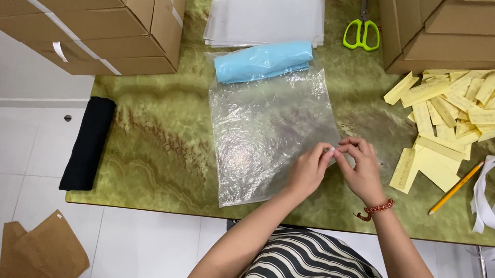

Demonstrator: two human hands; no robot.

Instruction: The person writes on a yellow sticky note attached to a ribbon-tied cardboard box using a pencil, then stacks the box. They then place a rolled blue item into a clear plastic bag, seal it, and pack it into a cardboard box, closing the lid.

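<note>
Two hands meet at the right edge of one clear plastic bag [266, 135] lying flat in the middle of the table. The left hand [308, 171] and right hand [362, 169] both pinch that edge with their fingertips. One blue roll [263, 61] lies just past the bag. Far off lie one pair of green scissors [362, 33] and one stack of clear sheets [266, 11]. On the right are a pile of yellow paper slips [465, 113], too many to count, and one pencil [455, 188]. The green marble table [155, 141] stands on a white tile floor [7, 150].

One head camera looks almost straight down from above the person, fairly close. The green table [154, 147] fills most of the frame, boxes [89, 12] at the far corners, white floor [7, 150] on the left, torso at the near edge.
</note>
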